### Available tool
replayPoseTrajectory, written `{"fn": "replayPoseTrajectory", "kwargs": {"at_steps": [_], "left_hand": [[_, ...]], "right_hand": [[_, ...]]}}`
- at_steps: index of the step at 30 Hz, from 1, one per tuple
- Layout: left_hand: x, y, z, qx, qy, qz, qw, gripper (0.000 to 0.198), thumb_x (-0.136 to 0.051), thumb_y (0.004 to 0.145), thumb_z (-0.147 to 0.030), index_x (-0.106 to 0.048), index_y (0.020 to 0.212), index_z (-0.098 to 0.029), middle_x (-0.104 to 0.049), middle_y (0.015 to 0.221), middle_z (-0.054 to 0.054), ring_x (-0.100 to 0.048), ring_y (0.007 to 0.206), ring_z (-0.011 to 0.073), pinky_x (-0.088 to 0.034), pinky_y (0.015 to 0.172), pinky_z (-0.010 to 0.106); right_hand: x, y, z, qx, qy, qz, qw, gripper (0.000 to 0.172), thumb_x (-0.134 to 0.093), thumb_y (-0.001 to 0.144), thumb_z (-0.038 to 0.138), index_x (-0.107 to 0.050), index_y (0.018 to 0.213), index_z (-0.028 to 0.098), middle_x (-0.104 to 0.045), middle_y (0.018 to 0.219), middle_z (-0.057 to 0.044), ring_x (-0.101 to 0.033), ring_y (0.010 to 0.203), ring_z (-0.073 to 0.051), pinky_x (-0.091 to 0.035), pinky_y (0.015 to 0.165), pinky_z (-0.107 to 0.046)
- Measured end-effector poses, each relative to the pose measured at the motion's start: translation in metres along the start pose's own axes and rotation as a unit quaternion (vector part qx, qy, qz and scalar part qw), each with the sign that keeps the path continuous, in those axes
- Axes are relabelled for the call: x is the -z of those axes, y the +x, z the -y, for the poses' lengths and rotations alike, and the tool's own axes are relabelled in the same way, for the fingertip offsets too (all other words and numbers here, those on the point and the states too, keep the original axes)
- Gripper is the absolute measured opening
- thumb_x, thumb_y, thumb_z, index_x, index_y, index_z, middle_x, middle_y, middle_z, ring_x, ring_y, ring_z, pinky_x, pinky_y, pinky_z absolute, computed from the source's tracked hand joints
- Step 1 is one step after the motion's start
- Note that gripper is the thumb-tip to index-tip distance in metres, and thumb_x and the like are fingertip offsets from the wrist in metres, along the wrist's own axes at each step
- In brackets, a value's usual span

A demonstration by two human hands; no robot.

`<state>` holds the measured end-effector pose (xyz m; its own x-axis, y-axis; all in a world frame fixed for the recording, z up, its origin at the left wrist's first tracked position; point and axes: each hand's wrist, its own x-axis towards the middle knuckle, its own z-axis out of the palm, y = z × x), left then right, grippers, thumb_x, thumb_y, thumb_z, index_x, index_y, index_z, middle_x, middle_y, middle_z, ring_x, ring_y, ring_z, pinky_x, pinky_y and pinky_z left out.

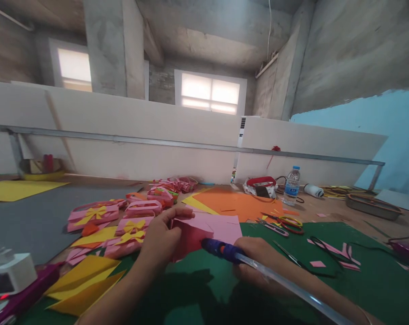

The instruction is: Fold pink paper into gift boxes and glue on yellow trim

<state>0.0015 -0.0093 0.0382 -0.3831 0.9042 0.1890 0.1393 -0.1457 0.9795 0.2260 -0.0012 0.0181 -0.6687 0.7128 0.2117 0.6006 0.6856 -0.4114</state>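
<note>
My left hand (162, 237) is closed on a folded pink paper piece (191, 232), fingers curled over its top edge. My right hand (257, 262) grips a blue glue gun (221, 249) with a clear glue stick (285, 284) running back along my forearm. The gun's tip touches the pink paper. Both hands work over a green sheet (326, 280) on the table. A flat pink sheet (225, 225) lies just behind the folded piece.
Several pink paper baskets with yellow bows (123, 221) lie left. Yellow sheets (82, 282), an orange sheet (238, 203), scissors (279, 225), a water bottle (291, 185), pink scraps (333, 253) and a white device (10, 273) surround the work area. A white partition (157, 135) backs the table.
</note>
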Motion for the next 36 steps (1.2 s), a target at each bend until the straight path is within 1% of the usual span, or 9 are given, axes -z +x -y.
{"fn": "replayPoseTrajectory", "kwargs": {"at_steps": [3,7,10,13,20,23,28,32,36], "left_hand": [[0.002,0.002,-0.001,-0.002,-0.003,-0.005,1.0,0.046,-0.042,0.043,-0.003,-0.07,0.074,-0.022,-0.071,0.088,0.0,-0.058,0.053,0.0148,-0.036,0.038,0.02],[0.002,0.004,0.001,0.001,-0.013,-0.008,1.0,0.046,-0.042,0.044,-0.003,-0.069,0.076,-0.021,-0.07,0.098,0.001,-0.057,0.05,0.0128,-0.036,0.037,0.019],[0.001,0.004,0.002,0.007,-0.012,-0.01,1.0,0.044,-0.042,0.046,-0.003,-0.069,0.076,-0.021,-0.069,0.103,0.002,-0.059,0.054,0.0133,-0.035,0.037,0.018],[0.0,0.003,0.002,0.009,-0.009,-0.009,1.0,0.043,-0.042,0.046,-0.003,-0.069,0.073,-0.02,-0.068,0.103,0.003,-0.062,0.066,0.0162,-0.039,0.041,0.018],[-0.005,0.001,0.005,-0.001,-0.002,0.007,1.0,0.041,-0.042,0.045,-0.004,-0.07,0.071,-0.02,-0.07,0.093,0.003,-0.063,0.076,0.0194,-0.044,0.049,0.02],[-0.006,0.001,0.008,0.008,-0.011,0.016,1.0,0.042,-0.041,0.045,-0.005,-0.07,0.073,-0.019,-0.07,0.093,0.004,-0.062,0.068,0.0174,-0.04,0.043,0.019],[-0.004,0.005,0.011,0.034,-0.049,0.017,0.998,0.047,-0.04,0.044,-0.005,-0.069,0.08,-0.016,-0.069,0.093,0.005,-0.055,0.048,0.0091,-0.035,0.039,0.017],[-0.001,0.007,0.009,0.055,-0.095,0.018,0.994,0.053,-0.042,0.044,-0.004,-0.065,0.091,-0.015,-0.069,0.086,0.005,-0.054,0.044,0.0086,-0.038,0.039,0.018],[0.0,0.008,0.007,0.075,-0.122,0.016,0.989,0.053,-0.042,0.043,-0.002,-0.064,0.089,-0.016,-0.069,0.083,0.005,-0.056,0.045,0.0095,-0.038,0.038,0.018]], "right_hand": [[0.001,0.001,-0.002,-0.017,-0.012,-0.003,1.0,0.02,-0.053,0.079,0.037,-0.054,0.074,0.017,-0.056,0.075,-0.001,-0.046,0.066,-0.012,-0.032,0.061,-0.022],[0.005,0.001,0.003,-0.014,0.005,-0.013,1.0,0.022,-0.051,0.079,0.037,-0.053,0.073,0.017,-0.055,0.073,-0.001,-0.044,0.064,-0.012,-0.032,0.061,-0.023],[0.01,0.0,0.013,-0.012,0.047,-0.014,0.999,0.026,-0.046,0.081,0.04,-0.051,0.071,0.017,-0.053,0.072,-0.001,-0.043,0.063,-0.012,-0.031,0.057,-0.022],[0.012,-0.002,0.021,-0.024,0.07,-0.002,0.997,0.028,-0.045,0.081,0.042,-0.05,0.071,0.017,-0.053,0.073,-0.001,-0.043,0.062,-0.013,-0.031,0.055,-0.022],[-0.013,0.002,0.005,0.039,0.034,0.0,0.999,0.024,-0.053,0.075,0.042,-0.052,0.072,0.018,-0.052,0.069,0.001,-0.042,0.06,-0.011,-0.03,0.057,-0.022],[-0.018,0.003,0.003,0.02,0.027,0.001,0.999,0.021,-0.053,0.076,0.038,-0.052,0.073,0.017,-0.053,0.069,0.0,-0.043,0.061,-0.011,-0.03,0.057,-0.022],[-0.016,0.001,0.001,0.001,-0.004,-0.015,1.0,0.022,-0.053,0.078,0.039,-0.051,0.072,0.017,-0.053,0.068,0.0,-0.043,0.062,-0.012,-0.029,0.059,-0.023],[-0.011,0.0,-0.002,-0.015,-0.004,-0.012,1.0,0.026,-0.052,0.079,0.042,-0.051,0.073,0.017,-0.055,0.073,-0.001,-0.044,0.064,-0.013,-0.03,0.059,-0.023],[-0.008,-0.002,0.002,-0.037,0.001,-0.044,0.998,0.022,-0.05,0.081,0.037,-0.051,0.073,0.018,-0.055,0.073,-0.001,-0.044,0.065,-0.013,-0.03,0.06,-0.023]]}}
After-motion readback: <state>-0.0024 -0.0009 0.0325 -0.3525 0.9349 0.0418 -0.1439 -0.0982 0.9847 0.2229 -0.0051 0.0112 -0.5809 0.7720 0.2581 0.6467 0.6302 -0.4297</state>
